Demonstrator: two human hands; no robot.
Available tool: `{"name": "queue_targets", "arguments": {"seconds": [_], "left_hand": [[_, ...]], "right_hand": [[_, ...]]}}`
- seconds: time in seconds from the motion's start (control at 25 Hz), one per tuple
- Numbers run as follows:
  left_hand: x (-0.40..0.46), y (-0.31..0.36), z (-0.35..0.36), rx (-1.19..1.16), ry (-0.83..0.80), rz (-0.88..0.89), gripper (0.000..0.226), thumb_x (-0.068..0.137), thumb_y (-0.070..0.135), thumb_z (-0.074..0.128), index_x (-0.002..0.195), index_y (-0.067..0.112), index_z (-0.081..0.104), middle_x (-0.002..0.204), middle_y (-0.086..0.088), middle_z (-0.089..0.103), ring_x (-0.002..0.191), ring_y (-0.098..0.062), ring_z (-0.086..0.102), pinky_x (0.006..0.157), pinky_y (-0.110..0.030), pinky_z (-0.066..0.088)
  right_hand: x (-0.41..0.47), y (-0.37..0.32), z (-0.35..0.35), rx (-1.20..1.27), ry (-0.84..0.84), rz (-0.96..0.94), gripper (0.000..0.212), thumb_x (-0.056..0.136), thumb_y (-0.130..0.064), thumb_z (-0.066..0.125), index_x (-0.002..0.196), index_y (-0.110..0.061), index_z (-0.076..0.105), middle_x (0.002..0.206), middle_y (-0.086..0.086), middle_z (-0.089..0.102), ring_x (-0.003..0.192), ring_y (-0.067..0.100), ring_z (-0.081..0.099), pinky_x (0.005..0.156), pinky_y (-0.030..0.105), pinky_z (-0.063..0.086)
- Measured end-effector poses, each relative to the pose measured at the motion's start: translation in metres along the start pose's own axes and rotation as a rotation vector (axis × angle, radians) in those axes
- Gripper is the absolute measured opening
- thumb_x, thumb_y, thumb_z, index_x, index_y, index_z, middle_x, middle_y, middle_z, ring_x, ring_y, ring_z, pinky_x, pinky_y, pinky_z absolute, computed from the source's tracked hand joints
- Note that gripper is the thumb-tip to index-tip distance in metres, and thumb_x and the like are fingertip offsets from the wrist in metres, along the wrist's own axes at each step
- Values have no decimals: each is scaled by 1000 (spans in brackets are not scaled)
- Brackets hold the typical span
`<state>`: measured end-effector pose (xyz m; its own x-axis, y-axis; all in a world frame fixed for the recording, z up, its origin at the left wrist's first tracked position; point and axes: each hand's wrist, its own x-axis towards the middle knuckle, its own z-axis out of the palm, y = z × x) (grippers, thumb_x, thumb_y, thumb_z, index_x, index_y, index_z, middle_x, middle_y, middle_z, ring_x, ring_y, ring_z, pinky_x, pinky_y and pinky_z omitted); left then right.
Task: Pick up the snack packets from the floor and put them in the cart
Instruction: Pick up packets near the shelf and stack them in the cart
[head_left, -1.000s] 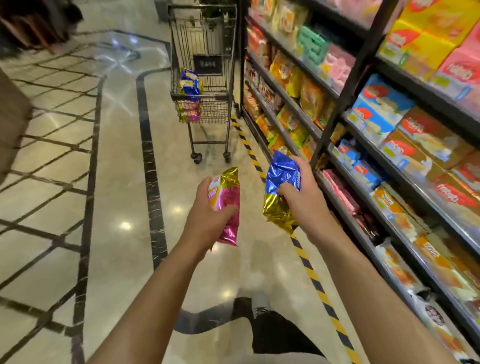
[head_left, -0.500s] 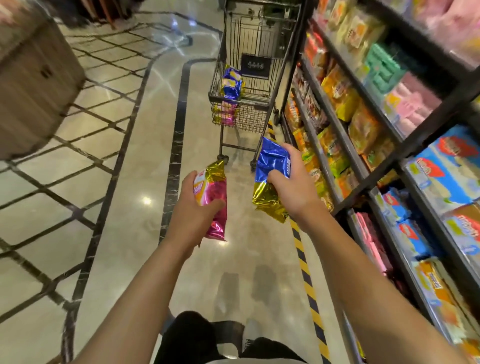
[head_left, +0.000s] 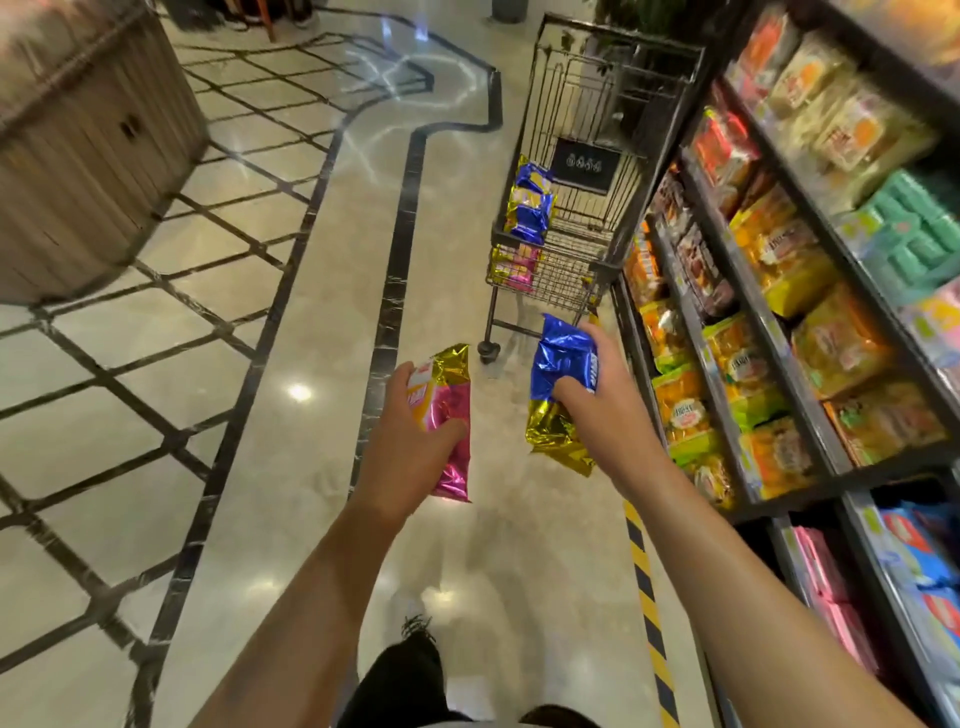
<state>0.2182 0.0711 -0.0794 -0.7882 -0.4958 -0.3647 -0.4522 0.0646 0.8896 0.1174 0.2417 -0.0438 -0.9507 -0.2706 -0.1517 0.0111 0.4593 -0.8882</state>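
While both arms reach forward, the shelf rack (head_left: 789, 291) runs along the right of the cart (head_left: 587, 208), which stands ahead on the marble floor (head_left: 291, 322). Inside the cart: blue-gold packets (head_left: 531, 208) above pink-gold ones (head_left: 514, 267). Short of the cart, left hand (head_left: 410, 441) grips a pink packet (head_left: 447, 415); right hand (head_left: 597, 384) grips a blue packet (head_left: 563, 374), fingers curled round each.
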Motion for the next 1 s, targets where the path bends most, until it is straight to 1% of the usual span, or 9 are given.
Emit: {"name": "queue_targets", "arguments": {"seconds": [0.08, 0.16, 0.24, 0.36, 0.48, 0.6, 0.8, 0.88, 1.0], "left_hand": [[27, 0, -20, 24, -4, -5, 88, 86, 23, 75, 151, 42, 18, 135, 5, 48, 109, -22, 60, 73, -28, 55], [53, 1, -42, 56, 7, -4, 88, 84, 29, 75, 148, 49, 18, 135, 7, 49, 109, -23, 61, 81, -37, 59], [76, 5, -59, 76, 13, 2, 87, 81, 35, 75, 144, 54, 18, 135, 6, 50, 108, -25, 62, 86, -45, 60], [106, 12, -73, 83, 3, -3, 89, 74, 44, 73, 141, 57, 17, 134, 5, 51, 108, -26, 63, 87, -49, 58], [134, 19, -78, 74, -11, -7, 88, 76, 45, 74, 142, 56, 16, 135, 7, 50, 110, -27, 62, 90, -49, 58], [174, 25, -82, 75, -1, -10, 86, 85, 37, 75, 148, 48, 18, 137, 9, 47, 116, -26, 59, 93, -43, 56], [251, 52, -85, 130, 42, 25, 83, 88, 28, 73, 149, 42, 19, 117, 15, 45, 99, -14, 57, 85, -33, 55], [286, 69, -83, 158, 49, 29, 83, 87, 27, 73, 148, 44, 19, 108, 20, 47, 93, -12, 59, 84, -33, 57], [338, 95, -76, 175, 55, 18, 82, 87, 25, 72, 146, 47, 19, 103, 28, 45, 91, -9, 60, 84, -38, 59]], "right_hand": [[15, -9, 21, -25, 19, 8, 64, 73, -29, 54, 133, -47, 39, 114, -3, 61, 105, 23, 58, 91, 49, 52], [31, -17, 39, -43, 25, 22, 69, 73, -30, 54, 138, -47, 37, 116, -5, 61, 107, 21, 57, 95, 49, 50], [47, -27, 51, -65, 26, 36, 65, 77, -28, 55, 136, -49, 37, 115, -10, 61, 108, 20, 56, 96, 49, 49], [73, -40, 63, -86, 15, 39, 60, 82, -23, 56, 133, -50, 36, 113, -12, 61, 108, 19, 56, 95, 48, 49], [104, -48, 77, -93, 1, 70, 65, 81, -30, 57, 139, -46, 33, 119, -6, 57, 108, 17, 56, 95, 49, 50], [149, -52, 94, -65, -31, 96, 72, 74, -40, 56, 140, -47, 31, 128, -6, 55, 111, 16, 57, 96, 49, 51], [243, -57, 106, -25, -34, 83, 61, 90, -16, 59, 141, -41, 35, 120, -8, 57, 101, 13, 59, 86, 40, 53], [286, -59, 108, -23, -40, 92, 64, 88, -20, 59, 143, -41, 33, 123, -6, 57, 102, 14, 60, 85, 40, 53], [351, -63, 112, -19, -75, 116, 70, 82, -28, 59, 145, -41, 31, 132, -5, 52, 109, 15, 57, 91, 44, 52]]}}
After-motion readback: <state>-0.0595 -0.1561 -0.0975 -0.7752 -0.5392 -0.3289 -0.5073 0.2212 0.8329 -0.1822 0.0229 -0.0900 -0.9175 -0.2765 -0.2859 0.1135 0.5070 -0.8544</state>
